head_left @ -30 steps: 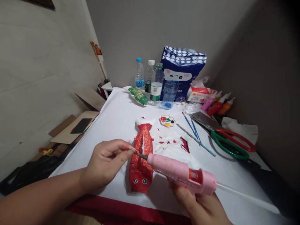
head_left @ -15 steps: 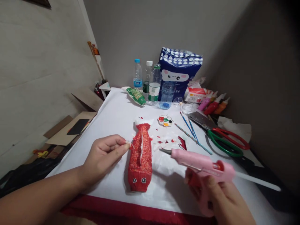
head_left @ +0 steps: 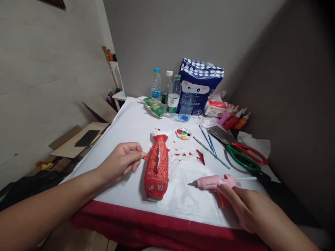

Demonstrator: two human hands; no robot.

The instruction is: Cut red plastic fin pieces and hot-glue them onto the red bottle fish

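Note:
A red fish craft with painted eyes and a white-tipped tail lies lengthwise on the white-covered table. A raised strip runs along its back. Just left of the fish, my left hand pinches a small red and white piece between thumb and fingertips; most of this piece is hidden. My right hand is wrapped around the handle of a pink hot glue gun, low over the table's right side. The gun's dark nozzle points left toward the fish, apart from it. A white glue stick protrudes from its back.
Beyond the fish are a paint palette, thin brushes, large scissors and red scraps. A green fish craft, several bottles and a blue bag stand farther back. Cardboard lies left of the table.
The glue gun has been lowered and turned, moving away from the fish's side toward the table's front right. My left hand has shifted slightly, still pinching the small piece. The camera view has moved a little.

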